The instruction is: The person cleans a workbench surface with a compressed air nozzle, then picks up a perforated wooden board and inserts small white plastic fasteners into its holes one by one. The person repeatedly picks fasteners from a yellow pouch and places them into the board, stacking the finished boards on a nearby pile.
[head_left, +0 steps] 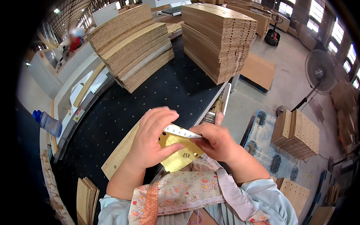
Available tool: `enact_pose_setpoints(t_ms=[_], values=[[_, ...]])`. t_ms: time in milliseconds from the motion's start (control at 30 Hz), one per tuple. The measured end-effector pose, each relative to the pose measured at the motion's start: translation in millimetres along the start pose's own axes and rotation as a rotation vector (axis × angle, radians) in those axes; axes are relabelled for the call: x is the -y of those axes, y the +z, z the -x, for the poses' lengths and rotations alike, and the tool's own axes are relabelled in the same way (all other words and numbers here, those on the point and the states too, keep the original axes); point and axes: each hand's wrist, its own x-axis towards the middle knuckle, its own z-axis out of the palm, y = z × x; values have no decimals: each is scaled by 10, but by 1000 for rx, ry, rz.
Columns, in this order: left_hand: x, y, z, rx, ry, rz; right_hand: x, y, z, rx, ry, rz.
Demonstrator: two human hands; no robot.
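Note:
A yellow label sheet, with a white strip of printed stickers along its upper edge, is held up before my chest. My left hand grips its left side, thumb on the yellow face and fingers around the far side. Thumb and fingers of my right hand pinch the right end by the strip; the fingertips are partly hidden. Beneath my left forearm, a light wooden board lies on the black perforated table.
Two tall stacks of boards, chipboard-edged and brown with drilled edges, stand on the table's far part. A blue bottle is at the left rim. On the right are a floor fan, a board stack and a pallet truck.

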Motion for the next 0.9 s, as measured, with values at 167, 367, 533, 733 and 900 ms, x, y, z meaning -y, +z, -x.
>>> enact_pose_setpoints(t_ms=[167,367,533,733,900], values=[[15,-72,-7,65,7,80,25,-62,-69,43,-89,55],[28,-45,-48,137,29,83,161,-140,-177,148,-91,64],[45,-24,-7,69,12,129,150,-104,-214,61,-161,56],[45,-81,48,108,-102,355,136,-61,-185,96,-133,-40],[57,-129,68,163,-154,464,139,-82,-184,150,-109,-42]])
